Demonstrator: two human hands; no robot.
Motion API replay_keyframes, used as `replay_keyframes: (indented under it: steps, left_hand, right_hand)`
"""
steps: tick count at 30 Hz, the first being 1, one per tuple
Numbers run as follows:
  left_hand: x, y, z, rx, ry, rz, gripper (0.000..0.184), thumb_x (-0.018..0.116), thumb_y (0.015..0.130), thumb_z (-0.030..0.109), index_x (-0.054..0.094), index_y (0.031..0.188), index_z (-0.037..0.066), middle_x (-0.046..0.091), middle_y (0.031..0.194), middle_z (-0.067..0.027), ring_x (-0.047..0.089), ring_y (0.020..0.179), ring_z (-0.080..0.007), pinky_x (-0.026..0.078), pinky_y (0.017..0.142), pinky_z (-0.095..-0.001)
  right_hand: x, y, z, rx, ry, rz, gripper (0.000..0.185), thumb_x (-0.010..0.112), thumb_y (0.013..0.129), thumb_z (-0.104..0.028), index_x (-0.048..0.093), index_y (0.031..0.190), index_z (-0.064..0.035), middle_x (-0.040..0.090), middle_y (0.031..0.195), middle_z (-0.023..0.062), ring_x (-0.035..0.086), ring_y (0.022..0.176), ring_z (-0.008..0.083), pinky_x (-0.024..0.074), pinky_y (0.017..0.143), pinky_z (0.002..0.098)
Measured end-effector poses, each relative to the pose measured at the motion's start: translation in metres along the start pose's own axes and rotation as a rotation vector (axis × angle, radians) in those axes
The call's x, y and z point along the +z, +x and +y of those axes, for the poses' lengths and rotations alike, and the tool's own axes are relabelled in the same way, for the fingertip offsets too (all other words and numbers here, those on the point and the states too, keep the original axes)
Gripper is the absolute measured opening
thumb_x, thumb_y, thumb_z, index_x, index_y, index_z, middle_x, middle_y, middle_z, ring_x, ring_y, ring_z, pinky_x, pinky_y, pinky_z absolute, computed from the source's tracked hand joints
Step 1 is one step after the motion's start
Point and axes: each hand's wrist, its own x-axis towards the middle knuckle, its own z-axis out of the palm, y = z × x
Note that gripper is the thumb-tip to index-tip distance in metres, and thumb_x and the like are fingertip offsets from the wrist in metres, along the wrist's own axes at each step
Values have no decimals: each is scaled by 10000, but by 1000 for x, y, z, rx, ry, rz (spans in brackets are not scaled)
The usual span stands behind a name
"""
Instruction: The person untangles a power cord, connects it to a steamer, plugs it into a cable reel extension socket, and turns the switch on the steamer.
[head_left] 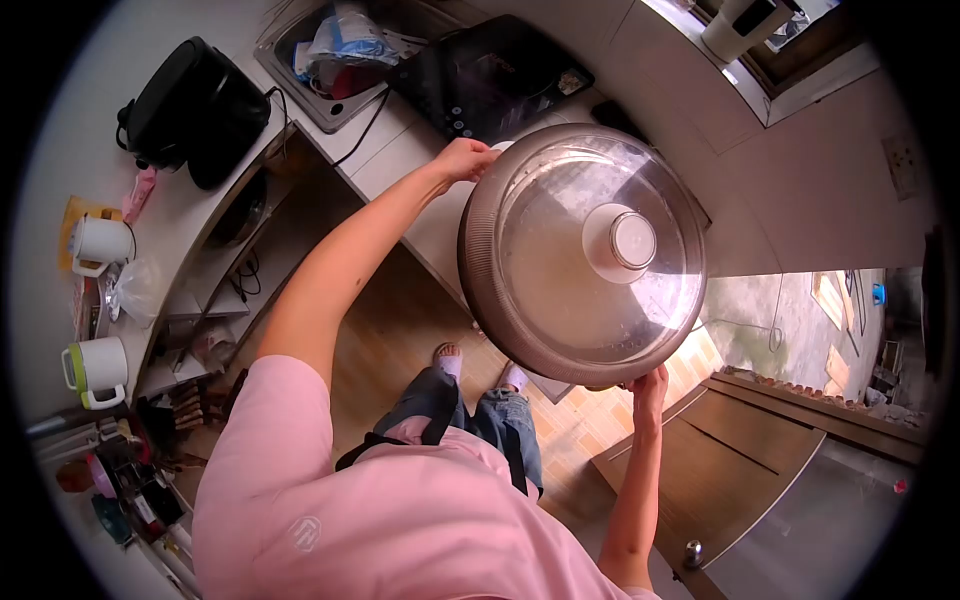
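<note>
Between my two hands is a large round lidded pot point(482, 240) with a brownish ribbed rim. Its clear domed lid point(545, 250) carries a pale round knob point(632, 240), and glare crosses the plastic or glass. My left hand point(465, 160) grips the far left edge, fingers bent at a pale handle. On the near right side, my right hand point(649, 388) holds the edge from below, its fingers partly hidden by the pot. What is inside cannot be made out through the lid.
A black induction cooker point(490, 75) lies on the tiled counter point(385, 165) beside a sink point(335, 115) with plastic bags. A black appliance point(195, 110), white kettles and open shelves stand left. A wooden door point(710, 450) is at the right, by a doorway.
</note>
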Motion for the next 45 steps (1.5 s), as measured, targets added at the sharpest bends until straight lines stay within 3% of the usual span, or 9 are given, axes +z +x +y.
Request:
replay_keyframes:
  steps: [2,5,7,10,14,21,30,33,45]
  left_hand:
    - [4,0,-10,40,-135,8,230,596,835,275,604,884,50,553,702,17,510,616,-61,429,578,-202]
    - [6,-39,-25,127,-648,115,269,546,872,277,510,1008,48,552,857,-23,532,711,-94,431,636,-221]
    - [10,-98,-48,129,-469,368,270,536,849,227,446,1031,49,524,895,-39,525,725,-109,427,616,-232]
    - [46,-165,-134,21,-150,450,211,544,805,155,474,970,43,525,817,-37,517,653,-98,408,537,-228]
    - [114,-205,-203,59,-95,271,330,653,728,211,514,937,-2,614,793,-119,608,738,-213,468,686,-320]
    - [156,-189,-192,-28,-621,348,350,677,742,273,507,884,2,613,755,-118,608,687,-209,463,638,-312]
    - [142,-210,-167,258,-195,482,233,674,750,149,524,881,28,561,721,-86,551,630,-184,440,593,-293]
    - [140,-210,-170,389,-97,511,236,682,716,126,538,873,25,561,731,-109,562,672,-246,447,612,-330]
    - [137,-213,-163,467,149,569,241,686,693,89,547,883,38,556,786,-106,536,765,-289,441,660,-381]
  right_hand:
    - [-4,1,3,-12,27,-15,196,455,897,-230,513,827,-56,492,596,23,438,481,98,334,437,218]
    - [5,-23,-24,188,-236,83,393,391,905,-426,525,973,-64,563,691,44,496,534,98,362,462,212]
    - [-4,-63,-21,124,-396,181,550,376,876,-531,427,1215,-100,616,804,60,534,594,105,413,497,223]
    - [-51,-112,32,256,-530,224,479,432,874,-474,458,1169,-97,617,803,61,554,600,115,434,497,240]
    - [-89,-174,93,513,-685,210,365,481,873,-387,498,1095,-98,628,805,88,577,593,132,436,477,240]
    - [-74,-197,73,468,-756,179,328,506,873,-333,533,1058,-64,632,763,78,564,554,115,423,458,230]
    - [-69,-199,67,427,-781,68,345,466,899,-358,523,1091,-78,635,796,74,582,609,113,451,503,227]
    - [-67,-202,68,439,-785,51,346,462,902,-359,523,1094,-78,636,795,71,581,608,111,451,507,227]
    - [-54,-209,74,489,-758,28,356,442,908,-367,533,1077,-67,629,776,62,567,617,106,442,525,230]
